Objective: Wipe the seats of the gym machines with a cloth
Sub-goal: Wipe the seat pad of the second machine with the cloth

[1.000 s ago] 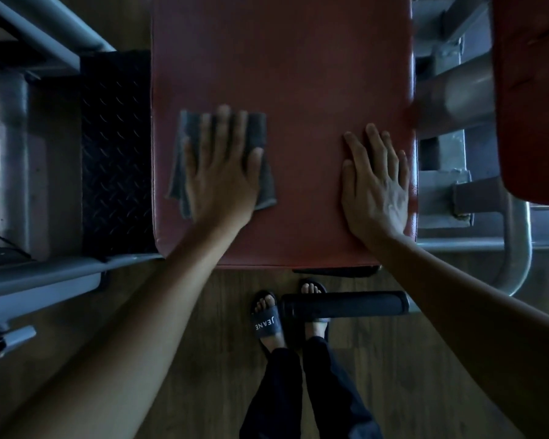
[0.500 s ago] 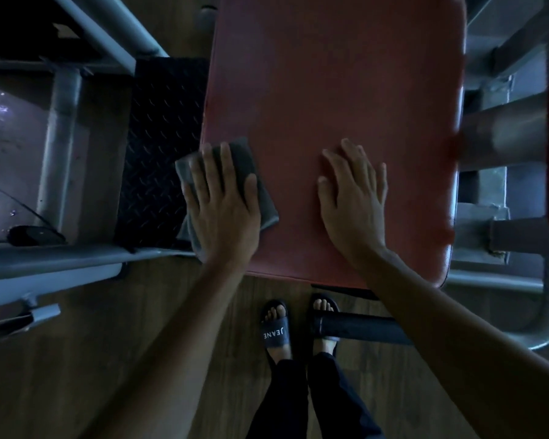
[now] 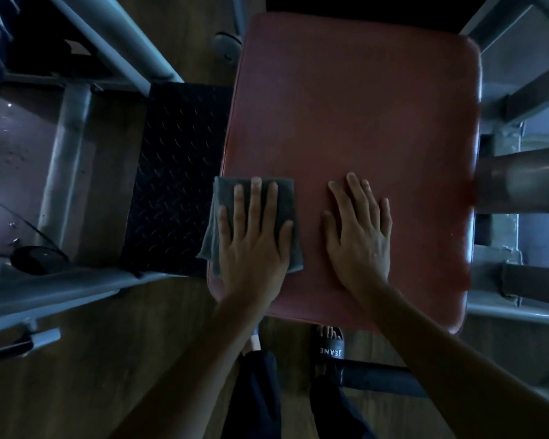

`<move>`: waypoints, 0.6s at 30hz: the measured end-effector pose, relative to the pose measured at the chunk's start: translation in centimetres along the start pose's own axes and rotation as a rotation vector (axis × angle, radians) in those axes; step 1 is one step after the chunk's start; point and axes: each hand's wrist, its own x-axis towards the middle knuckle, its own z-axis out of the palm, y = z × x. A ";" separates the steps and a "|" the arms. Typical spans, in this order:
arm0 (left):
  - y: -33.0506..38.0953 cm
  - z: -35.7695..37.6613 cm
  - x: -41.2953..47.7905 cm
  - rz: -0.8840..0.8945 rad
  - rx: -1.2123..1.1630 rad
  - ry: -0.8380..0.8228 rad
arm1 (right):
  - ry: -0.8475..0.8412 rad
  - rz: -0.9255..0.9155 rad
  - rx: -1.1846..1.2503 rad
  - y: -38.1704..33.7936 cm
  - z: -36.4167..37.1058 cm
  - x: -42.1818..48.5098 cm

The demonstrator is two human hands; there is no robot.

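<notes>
A red padded seat (image 3: 362, 122) of a gym machine fills the upper middle of the head view. A folded grey cloth (image 3: 286, 191) lies at the seat's near left corner, its left edge hanging over the side. My left hand (image 3: 254, 236) presses flat on the cloth, fingers spread. Just to its right my right hand (image 3: 358, 236) rests flat on the bare red pad, holding nothing.
A black tread-plate step (image 3: 175, 179) sits left of the seat. Grey steel frame tubes (image 3: 61, 293) run at left and grey frame parts (image 3: 520, 172) at right. A black foam roller bar (image 3: 381, 380) lies low by my sandalled feet (image 3: 330, 346) on the wooden floor.
The view has shifted so the seat sits further right and its far edge shows. My left hand and the cloth stayed at the near left corner; my right hand moved left, closer to the cloth.
</notes>
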 end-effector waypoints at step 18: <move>4.8 -1.0 16.5 0.401 0.049 0.005 | 0.350 0.406 0.057 3.9 -3.3 14.3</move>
